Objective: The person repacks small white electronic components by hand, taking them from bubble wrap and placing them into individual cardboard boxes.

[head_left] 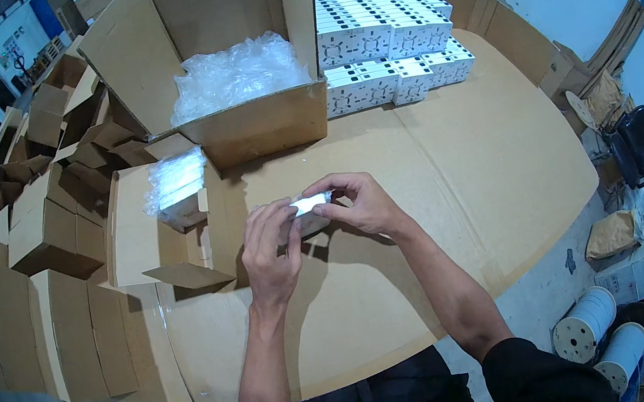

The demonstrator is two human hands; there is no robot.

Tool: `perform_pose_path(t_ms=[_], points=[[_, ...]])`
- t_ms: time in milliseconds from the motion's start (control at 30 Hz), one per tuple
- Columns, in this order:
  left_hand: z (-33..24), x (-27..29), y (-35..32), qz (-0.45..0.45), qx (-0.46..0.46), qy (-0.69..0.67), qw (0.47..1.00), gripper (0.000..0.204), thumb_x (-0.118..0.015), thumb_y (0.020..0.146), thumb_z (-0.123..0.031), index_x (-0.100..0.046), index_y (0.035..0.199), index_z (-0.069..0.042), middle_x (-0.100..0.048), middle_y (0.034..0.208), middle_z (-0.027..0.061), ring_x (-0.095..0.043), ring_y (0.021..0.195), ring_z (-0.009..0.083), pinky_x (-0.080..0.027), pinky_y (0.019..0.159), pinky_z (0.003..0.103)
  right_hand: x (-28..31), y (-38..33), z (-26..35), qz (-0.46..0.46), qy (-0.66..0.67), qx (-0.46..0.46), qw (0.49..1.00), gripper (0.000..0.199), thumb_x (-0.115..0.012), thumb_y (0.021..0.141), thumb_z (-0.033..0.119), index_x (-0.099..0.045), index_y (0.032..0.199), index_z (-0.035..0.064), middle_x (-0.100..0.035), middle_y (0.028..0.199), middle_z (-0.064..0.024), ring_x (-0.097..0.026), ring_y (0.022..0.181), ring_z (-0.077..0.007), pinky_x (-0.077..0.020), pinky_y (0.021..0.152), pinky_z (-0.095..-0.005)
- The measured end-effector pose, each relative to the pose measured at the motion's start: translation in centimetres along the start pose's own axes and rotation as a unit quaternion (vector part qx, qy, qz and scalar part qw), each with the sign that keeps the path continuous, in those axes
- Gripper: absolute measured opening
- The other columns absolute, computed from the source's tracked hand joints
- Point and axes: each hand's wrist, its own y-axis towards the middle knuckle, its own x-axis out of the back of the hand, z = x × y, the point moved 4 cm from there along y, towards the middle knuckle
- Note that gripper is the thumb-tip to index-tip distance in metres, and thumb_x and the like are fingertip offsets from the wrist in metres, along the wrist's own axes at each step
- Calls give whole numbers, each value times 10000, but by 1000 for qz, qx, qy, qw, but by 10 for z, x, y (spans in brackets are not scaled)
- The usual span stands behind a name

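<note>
Over the middle of the cardboard-covered table (407, 314), a small white box (311, 203) is between my two hands. My left hand (269, 247) grips its left side, with the fingers bent over it. On the other side my right hand (361, 205) pinches the right end between thumb and fingers. Much of the box is hidden behind the fingers. Left of my hands stands an open carton (216, 226) with its flaps spread. Bubble-wrapped pieces (179, 181) lie in its far part.
Beyond my hands, a large open carton (269, 129) holds clear bubble wrap (239, 75). White printed boxes (355, 40) are stacked to its right. Several empty cartons (48, 227) crowd the left side. Cable spools (586, 323) and a black chair (635, 143) stand on the floor at right.
</note>
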Motion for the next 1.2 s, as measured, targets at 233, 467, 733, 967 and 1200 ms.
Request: perform_pose_path(t_ms=[233,467,733,967,1200], points=[[23,-5,-7,44,201,-182,962,302,-744,862,35,-633,1139,-7,-709,1150,127,-680,1083,240,-534,982,367,-4,-5,20,-14,-130,118,984,375,-749,832,60,-721,1206,59,-738,1167,-90,-647,1104,-226,-527,944,-361],[40,-17,-16,27,222,-276,935,367,-735,885,25,-576,1215,-5,-680,1121,107,-670,1072,194,-533,945,325,-1,-2,35,9,-325,162,932,317,-737,848,90,-729,1165,75,-723,1076,-151,-650,1010,-319,-535,911,-418],[40,-10,-37,31,284,-234,929,729,-738,886,-37,-323,1484,-4,-617,1300,246,-636,1180,339,-493,1038,423,-14,26,65,159,-573,57,802,183,-652,881,55,-645,1061,25,-715,955,-196,-673,947,-415,-540,836,-488],[2,23,-80,121,209,-14,970,638,-753,846,-70,-436,1390,28,-554,1310,240,-532,1267,400,-432,1097,456,-43,68,112,47,-370,189,908,183,-601,948,49,-523,1101,-13,-663,934,-273,-677,914,-446,-498,758,-508],[-4,26,-77,119,163,34,979,471,-743,818,-80,-546,1237,9,-574,1240,210,-541,1219,390,-432,1075,459,-125,112,70,124,-201,216,947,242,-594,992,86,-519,1210,10,-670,966,-217,-696,883,-332,-522,788,-427]])
